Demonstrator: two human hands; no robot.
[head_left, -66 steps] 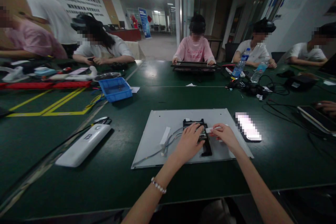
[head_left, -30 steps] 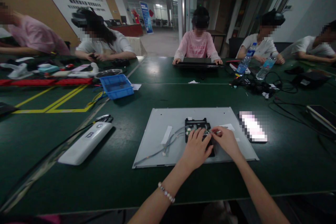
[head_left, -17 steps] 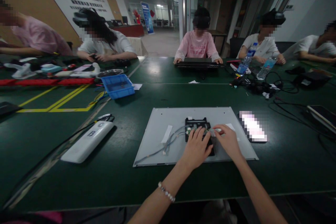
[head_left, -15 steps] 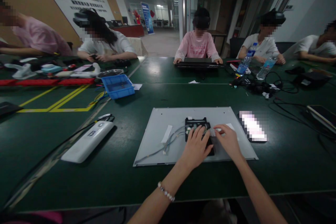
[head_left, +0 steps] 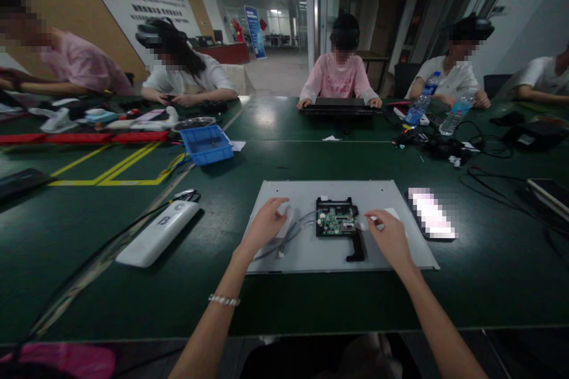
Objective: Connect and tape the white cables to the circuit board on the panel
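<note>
A pale grey flat panel [head_left: 306,260] lies on the table in front of me. On its middle sits a black plastic bracket [head_left: 355,251] holding a green circuit board [head_left: 336,224]. Thin grey wires [head_left: 296,230] run from the board's left side across the panel. My left hand [head_left: 265,224] hovers over the panel's left part, its fingers apart and holding nothing. To the right of the board, my right hand [head_left: 390,237] is closed in a pinch on a see-through tape strip [head_left: 363,222] at the bracket's edge. Another white strip lies partly under my left hand.
A white power bank [head_left: 157,234] with cables lies left of the panel, a lit phone [head_left: 431,213] right of it. Farther off are a blue basket [head_left: 207,151], plastic bottles [head_left: 422,100] and tangled black cables [head_left: 444,145]. Several people sit around the table.
My left hand has lifted off the circuit board and moved left, uncovering the board and bracket. My right hand keeps its pinch by the board's right edge.
</note>
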